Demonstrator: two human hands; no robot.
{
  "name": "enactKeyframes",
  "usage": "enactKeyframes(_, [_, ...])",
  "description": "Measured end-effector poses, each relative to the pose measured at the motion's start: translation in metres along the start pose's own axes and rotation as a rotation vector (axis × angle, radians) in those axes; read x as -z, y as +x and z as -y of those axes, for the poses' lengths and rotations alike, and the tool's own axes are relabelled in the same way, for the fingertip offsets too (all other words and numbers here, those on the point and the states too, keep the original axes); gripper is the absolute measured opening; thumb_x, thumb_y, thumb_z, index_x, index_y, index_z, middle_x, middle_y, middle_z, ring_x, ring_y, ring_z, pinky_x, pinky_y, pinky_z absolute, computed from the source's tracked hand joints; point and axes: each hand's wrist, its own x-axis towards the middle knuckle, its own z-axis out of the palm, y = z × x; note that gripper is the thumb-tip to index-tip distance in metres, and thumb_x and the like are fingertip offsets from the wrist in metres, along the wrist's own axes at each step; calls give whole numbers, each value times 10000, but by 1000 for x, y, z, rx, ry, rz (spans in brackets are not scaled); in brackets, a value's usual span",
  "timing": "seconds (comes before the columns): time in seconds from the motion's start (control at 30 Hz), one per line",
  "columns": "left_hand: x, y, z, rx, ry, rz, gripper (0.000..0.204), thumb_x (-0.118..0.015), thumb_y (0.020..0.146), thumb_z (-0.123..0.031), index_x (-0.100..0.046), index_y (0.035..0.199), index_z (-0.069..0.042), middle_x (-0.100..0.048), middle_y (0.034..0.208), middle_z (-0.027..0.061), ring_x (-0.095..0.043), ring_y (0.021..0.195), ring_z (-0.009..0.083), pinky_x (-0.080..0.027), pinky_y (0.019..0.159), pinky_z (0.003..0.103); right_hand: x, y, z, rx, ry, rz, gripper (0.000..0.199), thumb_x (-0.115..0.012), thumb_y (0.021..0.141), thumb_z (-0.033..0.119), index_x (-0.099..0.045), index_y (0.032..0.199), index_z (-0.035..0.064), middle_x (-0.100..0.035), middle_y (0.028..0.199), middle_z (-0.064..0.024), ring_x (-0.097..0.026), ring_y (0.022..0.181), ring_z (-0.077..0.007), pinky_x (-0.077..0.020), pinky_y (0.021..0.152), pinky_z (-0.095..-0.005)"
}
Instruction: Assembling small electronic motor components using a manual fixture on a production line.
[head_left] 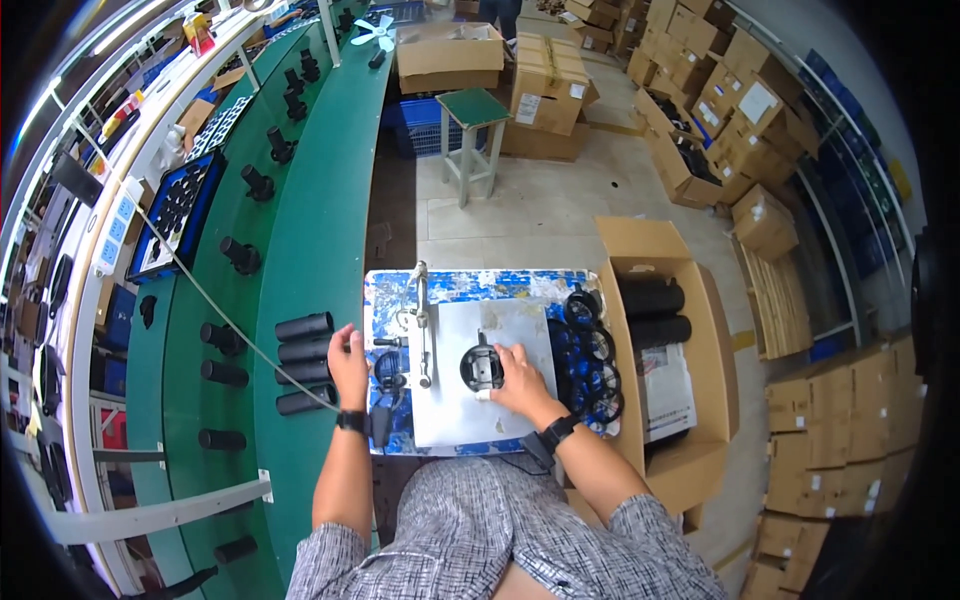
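On a silver metal plate lies a round black plastic part, like a ring with an inner frame and a small tab on its far side. My right hand grips its right edge between thumb and fingers. My left hand is at the right ends of several black cylinders lying side by side on the green bench. Its fingers are slightly apart with nothing visible in them; whether they touch a cylinder I cannot tell. A metal clamp-like fixture stands on the plate between my hands.
The plate sits on a worn blue-and-white table. More round black parts crowd its right side. Beyond them an open cardboard box holds black cylinders. Upright black pieces line the green bench. A green-topped stool stands ahead.
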Motion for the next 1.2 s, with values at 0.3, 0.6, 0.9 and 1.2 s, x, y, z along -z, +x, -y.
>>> enactKeyframes(0.3, [-112,-104,5,-963,916,576,237,-633,950,-131,-665,1185,-119,-686,1086,49,-729,854,271,-585,653,397,-7,49,4,36,-216,-7,482,-786,808,191,-602,1226,38,-645,1230,-188,-722,1011,-407,-564,914,-541])
enactKeyframes(0.6, [-117,-91,26,-1024,1142,702,140,-601,977,-219,-649,1058,-114,-634,982,45,-699,631,255,-547,536,400,-12,61,19,18,-405,13,352,-742,794,106,-658,1135,84,-719,1164,-173,-727,1067,-358,-500,914,-550])
enactKeyframes(0.9, [-117,-85,26,-1002,1010,652,116,-580,932,-162,-650,981,-84,-664,930,85,-715,645,280,-569,534,412,-26,70,10,78,-399,-84,419,-735,792,89,-662,1204,102,-726,1200,-139,-710,1103,-375,-498,930,-589])
enactKeyframes(1.2, [48,-99,-62,-1089,668,121,211,-678,961,-229,-707,1166,-189,-737,1060,19,-703,679,244,-549,520,377,3,17,-3,96,298,-197,354,-790,858,75,-646,1173,6,-655,1135,-160,-693,969,-325,-573,829,-422])
